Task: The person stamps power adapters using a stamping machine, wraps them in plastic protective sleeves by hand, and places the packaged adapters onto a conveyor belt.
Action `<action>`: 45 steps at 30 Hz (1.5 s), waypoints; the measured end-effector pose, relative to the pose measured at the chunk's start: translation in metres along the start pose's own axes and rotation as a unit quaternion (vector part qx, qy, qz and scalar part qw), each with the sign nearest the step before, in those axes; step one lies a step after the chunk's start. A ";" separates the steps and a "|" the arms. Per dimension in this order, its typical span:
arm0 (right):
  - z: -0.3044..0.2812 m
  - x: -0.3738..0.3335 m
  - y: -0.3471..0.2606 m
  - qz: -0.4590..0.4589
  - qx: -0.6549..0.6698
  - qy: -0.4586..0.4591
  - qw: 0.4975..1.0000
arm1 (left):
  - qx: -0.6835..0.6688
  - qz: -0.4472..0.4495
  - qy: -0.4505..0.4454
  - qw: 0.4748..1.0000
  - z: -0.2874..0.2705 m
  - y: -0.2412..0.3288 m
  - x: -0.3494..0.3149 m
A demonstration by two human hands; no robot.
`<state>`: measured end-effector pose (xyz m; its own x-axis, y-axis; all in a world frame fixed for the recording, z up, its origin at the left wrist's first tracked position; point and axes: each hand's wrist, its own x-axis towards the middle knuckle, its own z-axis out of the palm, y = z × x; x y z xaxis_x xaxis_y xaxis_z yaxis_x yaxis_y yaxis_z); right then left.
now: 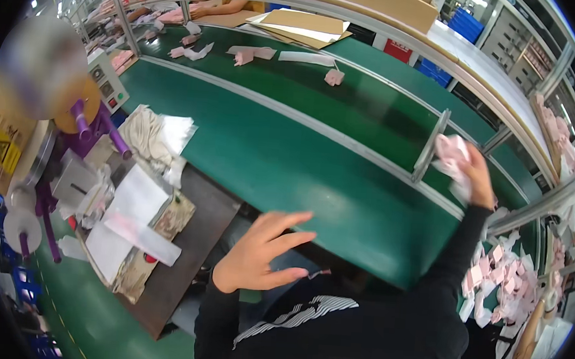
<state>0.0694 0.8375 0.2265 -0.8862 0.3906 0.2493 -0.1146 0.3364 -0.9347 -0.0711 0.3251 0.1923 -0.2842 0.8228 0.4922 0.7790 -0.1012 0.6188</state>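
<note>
At the right, by the end of a metal bar across the belt, my right hand [477, 178] is closed on a small pink bundle with a whitish, translucent strip [452, 154]. What lies inside the bundle is hidden. My left hand [262, 254] hovers before my body near the front edge of the green work surface [289, 159], its fingers spread and nothing in them. To its left, a translucent strip with a pink part [143, 235] rests across white paper [125, 215] on a worn pad.
Pink pieces with pale strips [249, 54] lie along the dark green conveyor belt [373, 102]. A heap of pink pieces [504, 278] fills the right side, beside another person's arm [529, 330]. At left stand a machine with purple rods [82, 118] and crumpled cloth [147, 133].
</note>
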 end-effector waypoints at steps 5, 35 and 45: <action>-0.258 -0.070 0.149 0.188 -0.569 0.251 0.760 | -0.155 -0.284 0.133 0.937 0.066 -0.083 -0.087; 0.372 0.229 -0.035 -0.059 0.195 -0.482 0.852 | 0.439 -0.596 0.483 0.467 -0.196 -0.182 -0.254; 0.725 0.061 -0.078 -0.037 0.047 -0.594 0.802 | 0.067 -0.145 0.716 0.679 -0.136 -0.055 -0.303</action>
<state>-0.3011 0.2138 0.1308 -0.6707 -0.7393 -0.0606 -0.1711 0.2337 -0.9571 -0.1036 0.0058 0.0922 -0.6145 -0.6013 0.5108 0.5899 0.0797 0.8035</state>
